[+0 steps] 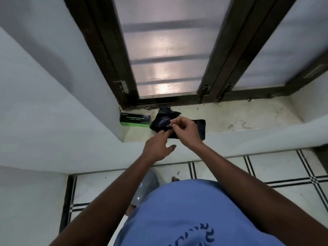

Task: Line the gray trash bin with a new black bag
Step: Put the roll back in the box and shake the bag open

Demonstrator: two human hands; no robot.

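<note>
- a white sill (230, 118), stained and scuffed, runs under a dark-framed window (165, 50) with frosted panes; white walls close it in on both sides
- below the sill the floor (275, 167) is pale tile with black double lines
- a green and black box (135, 119) lies on the sill's left end, shut as far as can be told, just beside the bags
- the black bags (201, 127) lie as a folded stack at the sill's front edge, with one crumpled dark piece behind them toward the window
- the gray bin (148, 183) stands on the floor under the left forearm, mostly hidden by arm and blue shirt (177, 219); its inside cannot be seen
- right hand (184, 129) is over the stack, thumb and forefinger pinched narrow on a bag's edge
- left hand (157, 148) is loosely open, fingertips touching the stack's near corner, thumb spread out to the side
</note>
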